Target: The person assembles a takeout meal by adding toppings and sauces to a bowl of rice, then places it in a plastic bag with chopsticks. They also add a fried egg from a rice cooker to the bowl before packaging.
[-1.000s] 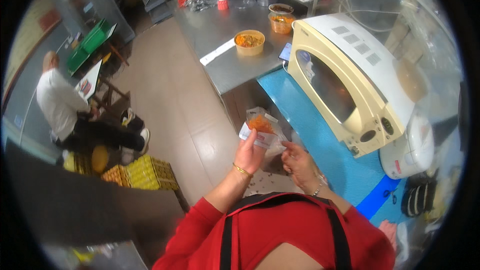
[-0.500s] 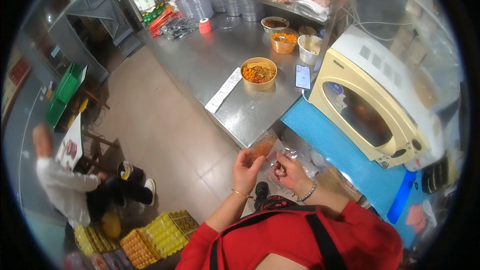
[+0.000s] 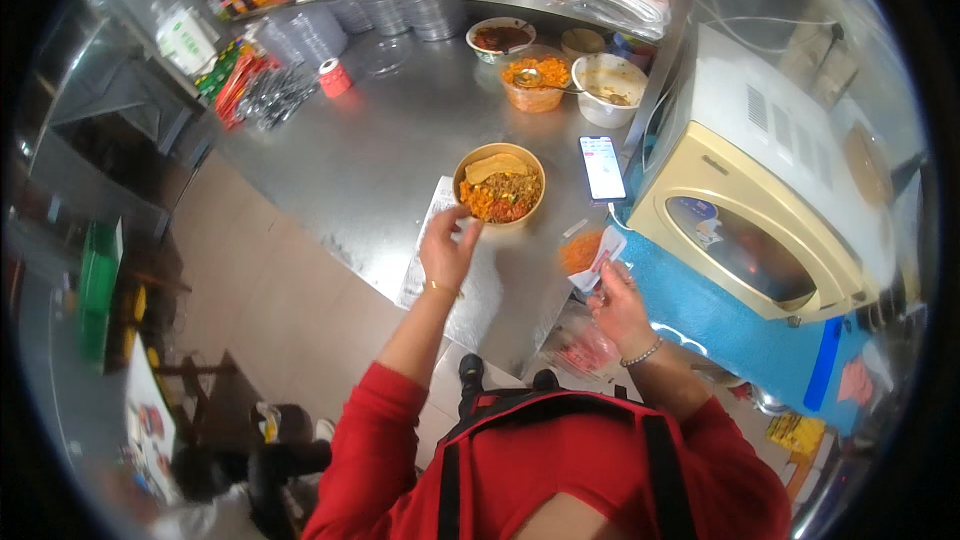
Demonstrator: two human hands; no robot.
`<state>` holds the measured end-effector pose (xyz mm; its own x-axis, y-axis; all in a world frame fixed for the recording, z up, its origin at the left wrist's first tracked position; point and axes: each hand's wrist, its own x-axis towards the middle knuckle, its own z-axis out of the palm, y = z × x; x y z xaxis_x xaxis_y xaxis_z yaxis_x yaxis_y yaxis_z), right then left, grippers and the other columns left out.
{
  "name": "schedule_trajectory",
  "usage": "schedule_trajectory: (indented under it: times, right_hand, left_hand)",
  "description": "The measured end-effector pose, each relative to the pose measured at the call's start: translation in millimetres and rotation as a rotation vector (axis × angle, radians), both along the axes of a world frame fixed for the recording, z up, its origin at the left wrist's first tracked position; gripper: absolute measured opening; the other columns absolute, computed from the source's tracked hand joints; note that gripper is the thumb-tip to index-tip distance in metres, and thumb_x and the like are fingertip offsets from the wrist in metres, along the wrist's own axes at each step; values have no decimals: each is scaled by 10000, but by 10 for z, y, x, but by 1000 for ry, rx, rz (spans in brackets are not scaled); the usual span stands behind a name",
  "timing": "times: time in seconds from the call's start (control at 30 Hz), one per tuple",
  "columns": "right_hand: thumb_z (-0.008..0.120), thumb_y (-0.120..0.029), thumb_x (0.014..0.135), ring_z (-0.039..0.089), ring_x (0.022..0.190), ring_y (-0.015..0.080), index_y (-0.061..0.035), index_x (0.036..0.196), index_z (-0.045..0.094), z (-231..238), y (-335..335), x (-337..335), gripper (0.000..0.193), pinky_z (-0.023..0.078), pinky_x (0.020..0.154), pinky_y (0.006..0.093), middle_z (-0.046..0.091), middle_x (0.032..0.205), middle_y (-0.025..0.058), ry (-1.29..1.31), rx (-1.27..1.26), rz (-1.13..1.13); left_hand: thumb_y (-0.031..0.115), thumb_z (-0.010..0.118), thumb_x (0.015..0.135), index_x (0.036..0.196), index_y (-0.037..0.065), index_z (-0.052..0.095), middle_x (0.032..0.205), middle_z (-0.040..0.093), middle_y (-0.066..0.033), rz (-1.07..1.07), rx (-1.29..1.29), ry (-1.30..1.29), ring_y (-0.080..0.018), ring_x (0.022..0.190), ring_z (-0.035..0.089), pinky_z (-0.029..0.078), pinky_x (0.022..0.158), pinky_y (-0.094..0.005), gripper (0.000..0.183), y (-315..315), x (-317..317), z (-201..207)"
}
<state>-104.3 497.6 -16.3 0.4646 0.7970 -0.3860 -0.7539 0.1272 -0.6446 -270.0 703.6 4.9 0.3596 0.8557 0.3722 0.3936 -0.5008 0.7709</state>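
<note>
My right hand (image 3: pixel 619 308) pinches a small clear packet (image 3: pixel 582 253) with orange-red filling and a white end, over the counter's near right corner. My left hand (image 3: pixel 449 249) is at the near left rim of a round brown paper bowl (image 3: pixel 541 202); its thumb and forefinger are apart, with nothing visible between them. Whether the fingertips touch the rim I cannot tell. Inside the bowl are diced orange vegetables, minced brown topping and a tan folded slice. A long printed paper slip (image 3: pixel 412 283) lies partly under my left hand and the bowl.
A phone (image 3: pixel 602 168) on a cable lies right of the bowl. Behind are a tub of orange shreds (image 3: pixel 536 98), a white tub with a spoon (image 3: pixel 603 115) and a bowl of dark sauce (image 3: pixel 500 37). A cream microwave (image 3: pixel 760 230) stands on blue matting at right.
My hands, earlier together at the packet near the counter edge, have separated. The left has moved forward to the bowl; the right has carried the packet over the counter corner. The view has shifted.
</note>
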Motion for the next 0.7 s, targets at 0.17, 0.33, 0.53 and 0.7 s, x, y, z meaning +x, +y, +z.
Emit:
schedule_trajectory:
  times: [0.17, 0.33, 0.53, 0.7]
  right_hand:
    - [567, -238, 898, 474, 729, 31, -182, 1017, 574, 66, 228, -46, 131, 322, 547, 212, 576, 875, -103, -4, -31, -198]
    - [594, -205, 884, 478, 669, 43, -170, 932, 589, 100, 484, -217, 60, 355, 548, 230, 579, 807, -90, 10, -72, -322]
    - [615, -223, 870, 482, 696, 35, -159, 922, 583, 240, 877, -104, 88, 343, 578, 223, 574, 806, -77, -126, -102, -292]
    - [622, -226, 862, 508, 714, 45, -129, 986, 607, 295, 1179, 87, 159, 342, 580, 215, 607, 848, -59, -264, -229, -278]
  left_hand:
    - [189, 707, 674, 892, 94, 650, 872, 611, -80, -203, 218, 336, -268, 856, 580, 481, 733, -366, 244, 1019, 413, -83]
    - [212, 677, 669, 858, 123, 656, 869, 600, -69, -420, 244, 556, -276, 928, 560, 472, 782, -384, 210, 1370, 611, -109]
    - [230, 635, 704, 819, 155, 659, 860, 608, -36, -451, 385, 609, -256, 909, 574, 474, 773, -393, 139, 1479, 697, -143]
    - [226, 612, 733, 787, 153, 645, 820, 616, -44, -531, 435, 496, -268, 794, 604, 498, 669, -408, 98, 1523, 835, -202]
